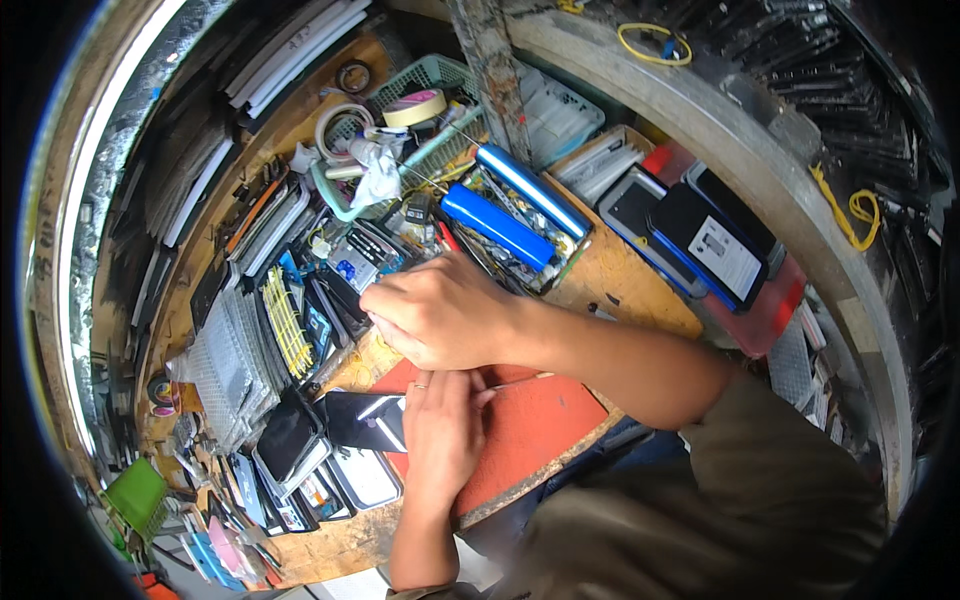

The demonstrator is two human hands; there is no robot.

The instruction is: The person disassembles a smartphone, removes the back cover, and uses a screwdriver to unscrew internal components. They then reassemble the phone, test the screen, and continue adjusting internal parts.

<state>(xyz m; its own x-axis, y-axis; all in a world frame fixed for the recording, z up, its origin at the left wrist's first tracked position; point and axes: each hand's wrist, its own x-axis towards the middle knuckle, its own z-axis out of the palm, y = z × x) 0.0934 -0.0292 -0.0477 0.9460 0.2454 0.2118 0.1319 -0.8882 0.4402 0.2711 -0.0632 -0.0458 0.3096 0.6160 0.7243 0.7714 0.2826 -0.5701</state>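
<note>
My right hand (440, 312) reaches across from the right, its fingers curled into a closed grip with the fingertips turned left. What it pinches, if anything, is hidden. Just below it, my left hand (442, 425), a ring on one finger, rests low over the red mat (540, 425) with its fingers bent and pressed together. Whatever sits under those fingers cannot be made out. A glossy black phone (362, 420) lies beside my left hand, its right end meeting the hand's edge.
Phones and a white-faced panel (365, 477) lie left of the mat. Behind are stacked parts, a yellow rack (287, 322), a green basket (425, 75) with tape rolls, and two blue cylinders (497, 226). Tablets (708, 248) sit at the right by a metal frame (700, 115).
</note>
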